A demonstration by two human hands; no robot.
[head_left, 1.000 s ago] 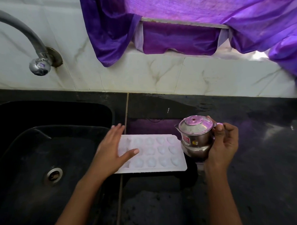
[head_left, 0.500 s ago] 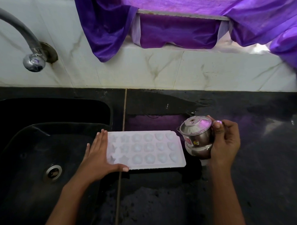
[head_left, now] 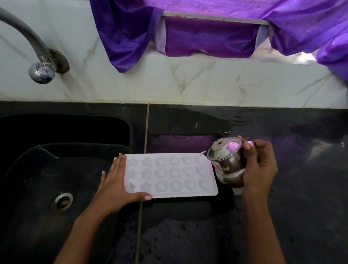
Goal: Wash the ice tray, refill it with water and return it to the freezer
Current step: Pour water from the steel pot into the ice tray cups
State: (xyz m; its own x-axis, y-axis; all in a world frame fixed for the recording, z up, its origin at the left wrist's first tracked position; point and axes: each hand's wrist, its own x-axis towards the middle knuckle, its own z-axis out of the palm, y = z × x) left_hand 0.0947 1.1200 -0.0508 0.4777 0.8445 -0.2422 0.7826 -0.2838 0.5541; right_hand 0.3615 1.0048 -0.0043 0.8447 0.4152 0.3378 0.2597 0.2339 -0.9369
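A white ice tray (head_left: 170,174) with star, flower and heart moulds lies flat on the black counter, its left end over the sink's edge. My left hand (head_left: 115,185) rests against the tray's left end, fingers straight along the edge and thumb along the tray's front edge. My right hand (head_left: 257,164) grips a small lidded steel pot (head_left: 226,159) by its handle. The pot is tilted with its spout over the tray's far right corner. I see no clear stream of water.
A black sink (head_left: 32,176) with a round drain (head_left: 62,201) lies at the left. A steel tap (head_left: 41,70) juts from the white marble wall above it. Purple curtains (head_left: 205,32) hang over the sill. The black counter (head_left: 309,176) extends right and is wet.
My left hand slid off the top of the tray to its left end. The pot has tipped further towards the tray's right corner.
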